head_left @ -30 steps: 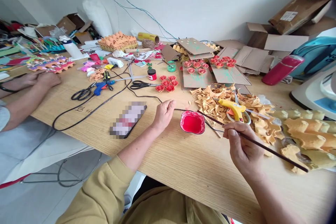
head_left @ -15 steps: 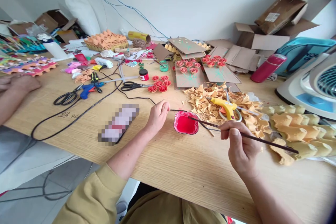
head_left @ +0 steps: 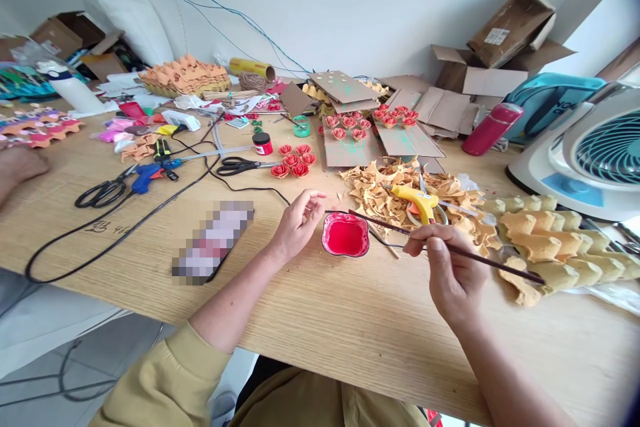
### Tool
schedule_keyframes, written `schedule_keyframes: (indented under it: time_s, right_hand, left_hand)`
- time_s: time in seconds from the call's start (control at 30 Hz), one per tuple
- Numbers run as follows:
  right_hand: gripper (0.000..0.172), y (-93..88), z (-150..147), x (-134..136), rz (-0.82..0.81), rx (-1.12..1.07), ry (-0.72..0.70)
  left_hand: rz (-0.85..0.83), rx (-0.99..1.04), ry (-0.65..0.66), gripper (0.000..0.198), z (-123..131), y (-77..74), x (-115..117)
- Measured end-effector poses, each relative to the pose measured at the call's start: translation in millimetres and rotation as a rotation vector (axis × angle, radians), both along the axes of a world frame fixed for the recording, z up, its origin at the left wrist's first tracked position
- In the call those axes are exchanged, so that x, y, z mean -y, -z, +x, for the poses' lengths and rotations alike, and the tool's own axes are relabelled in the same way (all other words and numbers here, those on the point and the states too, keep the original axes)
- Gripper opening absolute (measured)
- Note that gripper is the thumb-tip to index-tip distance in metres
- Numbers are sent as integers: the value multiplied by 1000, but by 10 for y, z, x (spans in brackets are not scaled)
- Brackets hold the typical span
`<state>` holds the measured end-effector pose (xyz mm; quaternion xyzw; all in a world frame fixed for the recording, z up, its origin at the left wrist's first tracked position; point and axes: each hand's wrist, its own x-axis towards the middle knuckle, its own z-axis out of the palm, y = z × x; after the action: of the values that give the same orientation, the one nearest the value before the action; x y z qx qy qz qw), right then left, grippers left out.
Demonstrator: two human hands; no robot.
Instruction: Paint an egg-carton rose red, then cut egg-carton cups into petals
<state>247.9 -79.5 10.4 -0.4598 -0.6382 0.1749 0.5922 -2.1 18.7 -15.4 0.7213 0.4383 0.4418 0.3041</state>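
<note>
My right hand (head_left: 453,270) is closed round the dark handle of a paintbrush (head_left: 495,263), which slants up to the left. The brush's tip is at the far rim of a small scalloped bowl (head_left: 327,230) with red paint (head_left: 346,238) in it; whether it touches the rim, I cannot tell. Just left of the bowl is my left hand (head_left: 300,223), its fingers loosely bent and apart, with nothing visible in them. Beyond that hand stands a group of red paper roses (head_left: 299,160). Scissors (head_left: 240,165) and a red paint jar with a black lid (head_left: 262,143) are nearby.
Torn egg-carton scraps (head_left: 365,190) with a yellow glue gun (head_left: 417,200) lie behind the bowl. Egg trays (head_left: 555,240) and a fan (head_left: 570,160) are at the right. A phone (head_left: 215,243), a blue glue gun (head_left: 146,178) and a black cable lie leftward. Another person's hand (head_left: 20,163) rests far left.
My left hand's fingers have loosened from a closed pinch. The brush tip has moved from inside the bowl to its far rim. The view has shifted slightly to the right.
</note>
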Motion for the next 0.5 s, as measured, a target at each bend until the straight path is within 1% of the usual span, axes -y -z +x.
schedule_keyframes:
  time_s: [0.1,0.2,0.3,0.4,0.43,0.5]
  right_hand:
    - [20,-11,13,24,26,107,-57]
    - [20,-44,13,39,68,251,-105]
    - [19,-71,-16,47,108,406,-136]
    - [23,-79,-65,43,234,432,-133]
    - [24,-78,-78,38,242,459,-130]
    - [26,-69,-88,22,213,535,-133]
  left_hand:
    - [-53,42,87,45,26,-33,38]
    - [-68,124,95,51,32,-39,42]
    - [-73,259,0,50,1,0,-4]
    - [-111,396,-125,46,-43,51,-69]
    - [-115,424,-152,44,-53,58,-82]
    - [-130,437,-151,41,-60,43,-85]
